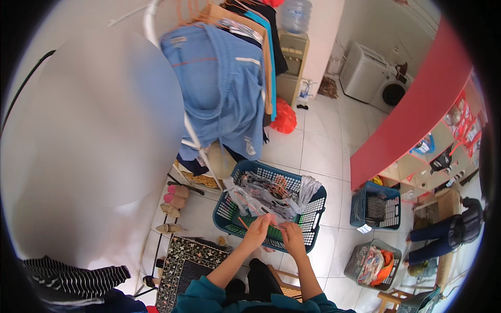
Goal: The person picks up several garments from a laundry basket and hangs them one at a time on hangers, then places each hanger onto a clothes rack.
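My left hand point(257, 231) is closed around a thin orange rod point(243, 223), which looks like part of a clothes hanger. Beside it, my right hand point(292, 238) pinches what seems to be the same thin orange piece; the fingers cover most of it. Both hands are over the near side of a dark teal perforated plastic laundry basket point(313, 207). Inside the basket lies a clear plastic bag point(244, 197), opened out, with a tangle of orange and dark hangers point(274, 186) in it. The bag's edge bunches up at the basket's right rim.
A white garment rack point(191, 129) with a blue garment point(223, 66) stands beyond the basket. Shoes point(176, 195) and a patterned rug point(195, 250) lie left. To the right are a blue basket point(357, 209), a grey basket point(354, 262) and a standing person point(465, 225).
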The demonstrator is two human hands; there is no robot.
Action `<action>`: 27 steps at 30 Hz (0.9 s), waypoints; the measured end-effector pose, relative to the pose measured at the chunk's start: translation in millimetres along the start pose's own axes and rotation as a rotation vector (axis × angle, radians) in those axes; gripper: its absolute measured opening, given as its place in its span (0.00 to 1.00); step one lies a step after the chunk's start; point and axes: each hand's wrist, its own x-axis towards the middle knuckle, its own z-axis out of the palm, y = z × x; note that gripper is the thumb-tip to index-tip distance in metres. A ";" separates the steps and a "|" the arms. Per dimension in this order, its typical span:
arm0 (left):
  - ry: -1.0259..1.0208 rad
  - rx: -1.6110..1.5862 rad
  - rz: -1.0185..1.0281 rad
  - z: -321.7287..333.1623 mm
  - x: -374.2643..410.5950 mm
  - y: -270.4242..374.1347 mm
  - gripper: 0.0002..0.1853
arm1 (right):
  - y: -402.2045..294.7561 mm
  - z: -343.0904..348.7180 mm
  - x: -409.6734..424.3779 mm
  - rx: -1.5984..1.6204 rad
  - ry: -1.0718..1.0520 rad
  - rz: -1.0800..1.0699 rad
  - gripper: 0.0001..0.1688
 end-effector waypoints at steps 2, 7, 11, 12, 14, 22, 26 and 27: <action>-0.033 0.127 0.016 -10.1 -7.6 40.4 0.18 | -32.5 -12.1 8.1 0.032 -0.053 0.052 0.07; 0.148 0.239 0.416 -27.4 -44.5 123.8 0.26 | -115.6 -44.8 40.7 0.253 -0.063 0.075 0.11; 0.343 0.669 0.615 -61.2 -79.3 121.0 0.31 | -180.6 -53.3 49.3 0.415 -0.090 0.051 0.11; 0.310 0.671 0.612 -62.6 -91.8 127.5 0.33 | -189.0 -52.4 48.8 0.429 -0.097 0.024 0.10; 0.373 0.827 0.687 -61.8 -114.5 136.5 0.35 | -208.0 -49.0 47.7 0.477 -0.113 -0.025 0.10; 0.643 0.603 0.829 -87.4 -183.8 139.4 0.40 | -323.0 -16.6 52.5 0.692 -0.290 -0.240 0.09; 0.543 0.861 0.675 -116.9 -218.8 143.3 0.46 | -388.1 11.9 47.9 0.943 -0.455 -0.267 0.08; 0.585 0.782 0.712 -123.1 -231.4 143.7 0.47 | -411.1 15.1 45.2 0.975 -0.494 -0.283 0.08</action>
